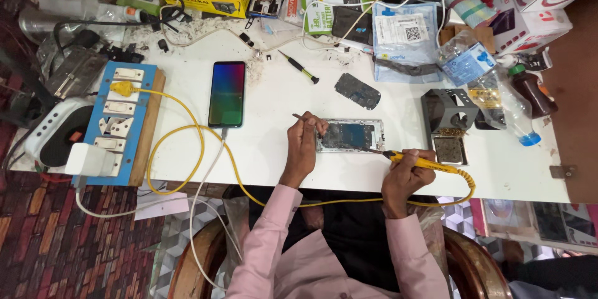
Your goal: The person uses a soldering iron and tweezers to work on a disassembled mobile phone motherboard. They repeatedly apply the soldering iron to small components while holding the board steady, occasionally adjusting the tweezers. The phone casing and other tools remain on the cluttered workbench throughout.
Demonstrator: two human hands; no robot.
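1. Head view, looking down on a white worktable [280,162] where a person in pink sleeves sits.
2. Opened phone [350,135]: lies flat near the table's front edge, back cover off, circuit board exposed, between the two hands.
3. Left hand [303,143]: rests beside the phone's left end, fingers pinched closed around a thin tool [305,118] that slants up and to the left; whether the tool touches the phone cannot be told.
4. Right hand [405,174]: fist closed around a yellow-handled soldering iron [416,161], whose tip reaches the phone's lower right corner.
5. Yellow cable [187,143]: runs from the iron's handle along the table's front edge, loops left, and ends at a plug in the blue switchboard [118,121].
6. Second phone [227,93]: screen lit, lying left of the opened one, well apart from it.
7. Iron stand [445,112]: dark metal, just right of the opened phone.
8. Small screwdriver [300,68] and a detached dark cover [357,91]: behind the opened phone.
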